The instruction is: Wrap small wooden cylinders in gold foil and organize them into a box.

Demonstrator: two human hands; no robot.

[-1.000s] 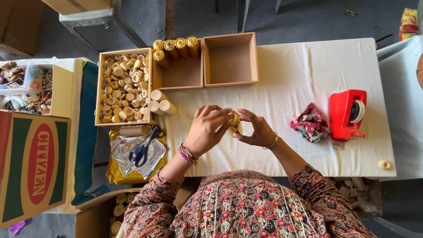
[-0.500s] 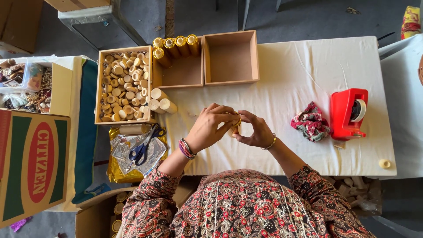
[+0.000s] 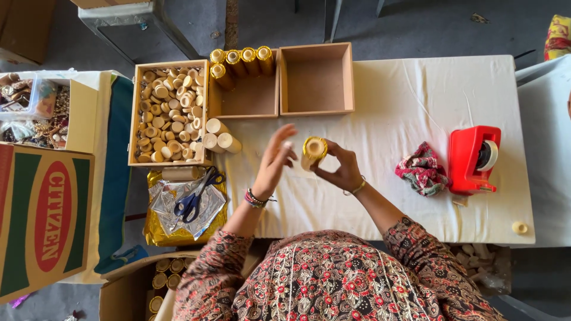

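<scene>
The right hand (image 3: 340, 169) pinches a small gold-wrapped wooden cylinder (image 3: 313, 151) between thumb and fingertips, holding it upright above the white cloth-covered table (image 3: 380, 101). The left hand (image 3: 275, 157), which half a second ago was pressed against the cylinder, has let go and now hovers just beside it, fingers spread and slightly blurred. Beyond the left fingertips lie three bare pale wooden cylinders (image 3: 217, 135) beside the wooden tray of small wooden pieces (image 3: 169, 113); well to the right of the right fingers sits a red tape dispenser (image 3: 474, 159).

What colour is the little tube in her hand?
Shiny gold, with a pale wooden top; the small cylinder shows clearly in the head view, held by the right hand.
</scene>
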